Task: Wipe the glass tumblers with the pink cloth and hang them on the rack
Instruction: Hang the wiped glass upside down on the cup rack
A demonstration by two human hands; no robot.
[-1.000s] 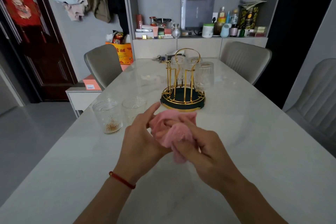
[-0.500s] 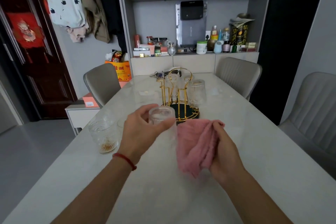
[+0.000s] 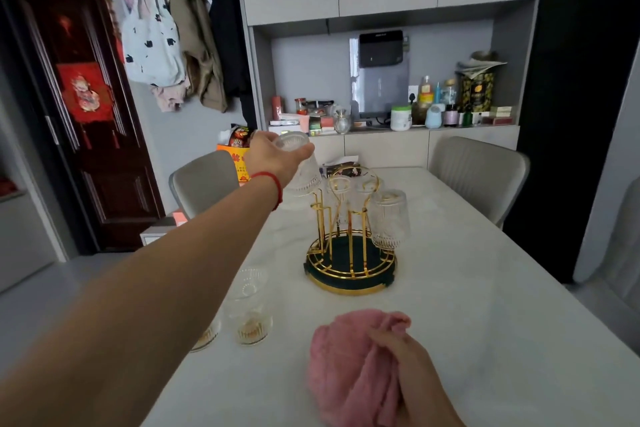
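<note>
**Above the rack's left pegs: an inverted tumbler at risk of a bad landing**

Above the left side of the gold rack [image 3: 349, 246], at frame centre, an inverted glass tumbler [image 3: 300, 166] is held by the left hand [image 3: 273, 156]; its base is wrapped by curled fingers and thumb, and its mouth is turned down and tilted toward the pegs. It is not yet seated on any peg. At least one hung tumbler [image 3: 389, 218] is seen on the rack's right side, with more glass dimly visible behind the loop handle.

Low in the frame, the pink cloth [image 3: 349, 357] is gripped by the right hand [image 3: 412, 367], the fingers being folded into the fabric on the marble table [image 3: 485, 305]. Two upright tumblers [image 3: 250, 315] are left standing at lower centre-left, one partly hidden by the forearm.

Several failures can be foreseen. If the tilted rim is brought down off-centre, the peg tip may be struck and the glass chipped or knocked from the grip. If it is released before the peg is well inside, it may be tipped off onto the tray or table. The neighbouring hung glasses could be clipped, since the pegs are set close together. The waiting tumblers could be swept over by the extended forearm.
</note>
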